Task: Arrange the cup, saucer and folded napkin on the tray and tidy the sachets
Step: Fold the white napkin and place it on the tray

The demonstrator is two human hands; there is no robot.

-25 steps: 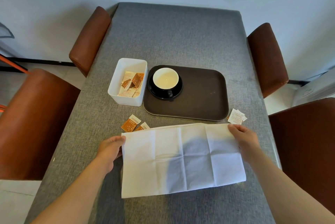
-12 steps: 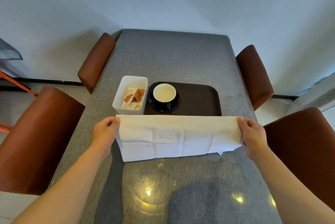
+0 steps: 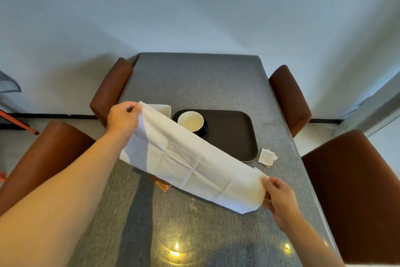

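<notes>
Above table (image 3: 194,80) — napkin (image 3: 190,158) stretched between hands | left hand (image 3: 123,118) pinches far corner | right hand (image 3: 279,195) pinches near corner

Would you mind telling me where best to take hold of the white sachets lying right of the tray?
Probably pinch the white sachets by their outer right edge, coming from the right: they lie flat on the table, close beside the tray rim.

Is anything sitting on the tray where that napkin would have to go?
The napkin is held up by both hands. On the tray, the cup on its saucer fills the left end; the right part looks bare, so nothing visible blocks it.
</notes>
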